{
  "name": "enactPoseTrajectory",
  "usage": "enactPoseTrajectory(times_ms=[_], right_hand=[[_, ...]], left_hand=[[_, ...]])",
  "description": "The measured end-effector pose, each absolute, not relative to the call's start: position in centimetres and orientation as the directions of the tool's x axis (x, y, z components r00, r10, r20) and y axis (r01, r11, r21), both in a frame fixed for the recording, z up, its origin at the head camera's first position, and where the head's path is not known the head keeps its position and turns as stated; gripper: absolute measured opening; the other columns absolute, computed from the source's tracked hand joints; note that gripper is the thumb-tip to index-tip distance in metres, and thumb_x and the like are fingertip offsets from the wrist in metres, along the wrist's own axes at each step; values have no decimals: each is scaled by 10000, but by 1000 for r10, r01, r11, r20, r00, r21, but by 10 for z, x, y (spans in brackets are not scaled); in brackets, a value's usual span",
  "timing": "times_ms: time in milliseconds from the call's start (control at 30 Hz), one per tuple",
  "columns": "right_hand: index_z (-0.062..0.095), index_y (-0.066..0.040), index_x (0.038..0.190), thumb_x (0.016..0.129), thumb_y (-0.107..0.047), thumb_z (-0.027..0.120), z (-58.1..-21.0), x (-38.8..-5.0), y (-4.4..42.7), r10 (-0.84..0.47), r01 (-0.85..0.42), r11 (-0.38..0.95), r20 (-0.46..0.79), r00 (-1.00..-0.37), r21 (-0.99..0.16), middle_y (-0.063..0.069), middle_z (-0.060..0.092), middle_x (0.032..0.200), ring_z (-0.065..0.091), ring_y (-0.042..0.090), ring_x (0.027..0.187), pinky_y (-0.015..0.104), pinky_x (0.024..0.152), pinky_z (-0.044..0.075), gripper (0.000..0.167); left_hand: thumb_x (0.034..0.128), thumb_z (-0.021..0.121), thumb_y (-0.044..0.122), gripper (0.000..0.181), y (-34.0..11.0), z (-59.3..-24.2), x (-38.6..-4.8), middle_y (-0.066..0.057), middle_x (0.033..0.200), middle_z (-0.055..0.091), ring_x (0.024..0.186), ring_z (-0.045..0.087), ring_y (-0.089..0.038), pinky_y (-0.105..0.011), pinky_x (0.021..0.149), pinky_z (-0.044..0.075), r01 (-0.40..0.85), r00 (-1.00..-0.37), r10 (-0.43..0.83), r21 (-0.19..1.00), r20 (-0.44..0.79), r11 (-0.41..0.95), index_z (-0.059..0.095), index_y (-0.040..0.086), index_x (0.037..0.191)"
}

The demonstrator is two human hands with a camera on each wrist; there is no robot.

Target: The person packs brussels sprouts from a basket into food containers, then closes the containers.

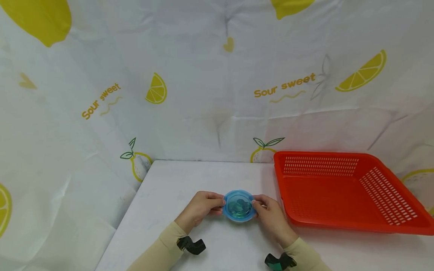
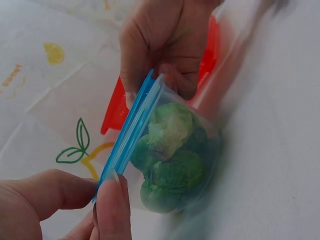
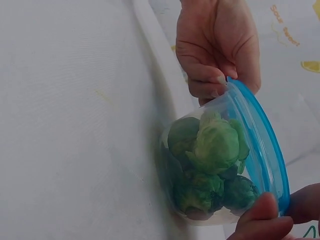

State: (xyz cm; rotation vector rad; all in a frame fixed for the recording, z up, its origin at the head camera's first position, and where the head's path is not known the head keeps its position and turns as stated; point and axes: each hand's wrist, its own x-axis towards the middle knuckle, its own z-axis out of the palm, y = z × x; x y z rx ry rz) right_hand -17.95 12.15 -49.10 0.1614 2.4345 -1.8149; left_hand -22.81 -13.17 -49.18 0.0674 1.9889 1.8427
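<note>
A round clear food container (image 3: pixel 170 150) with a translucent blue lid (image 1: pixel 239 195) stands between the two hands. Several green Brussels sprouts (image 2: pixel 172 170) show through its wall. At its left side, my left hand (image 1: pixel 201 207) pinches the lid's rim between thumb and fingers. Opposite, my right hand (image 1: pixel 271 216) pinches the rim in the same way. Both wrist views show the lid lying along the container's mouth; whether it is fully sealed I cannot tell.
To the right of the container sits a large red plastic basket (image 1: pixel 322 192) with slotted walls, close to the right hand. Under everything is a white table (image 1: pixel 179 177). Behind it hangs a white cloth (image 1: pixel 196 124) with a lemon print.
</note>
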Motion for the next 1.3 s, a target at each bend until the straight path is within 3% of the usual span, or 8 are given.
enactPoseTrajectory(times_ms=[667, 1033, 1300], right_hand=[[666, 22, 1363, 1116, -191, 604, -491, -182, 119, 51, 229, 182, -224, -973, -956, 114, 684, 1067, 596, 210, 867, 218, 711, 567, 332], [655, 22, 1379, 1119, -168, 590, -494, -181, 120, 45, 223, 162, -218, -975, -961, 149, 701, 1150, 599, 220, 911, 208, 734, 575, 328], [662, 59, 1326, 1101, -103, 595, -496, -182, 114, 75, 169, 202, -157, -985, -965, 150, 711, 1115, 604, 193, 910, 201, 709, 573, 286]], left_hand=[[970, 814, 160, 392, -131, -492, -226, -43, 920, 780, 706, 718, -63, -215, 694, 653, -256, -909, 307, 958, -283, 125, 756, -36, 1305], [968, 812, 140, 382, -131, -496, -227, -19, 878, 780, 674, 708, -43, -206, 681, 649, -268, -904, 323, 960, -281, 85, 761, -27, 1308], [962, 807, 118, 362, -131, -498, -229, -4, 850, 766, 654, 695, -25, -194, 660, 639, -252, -907, 327, 964, -264, 79, 769, -35, 1288]])
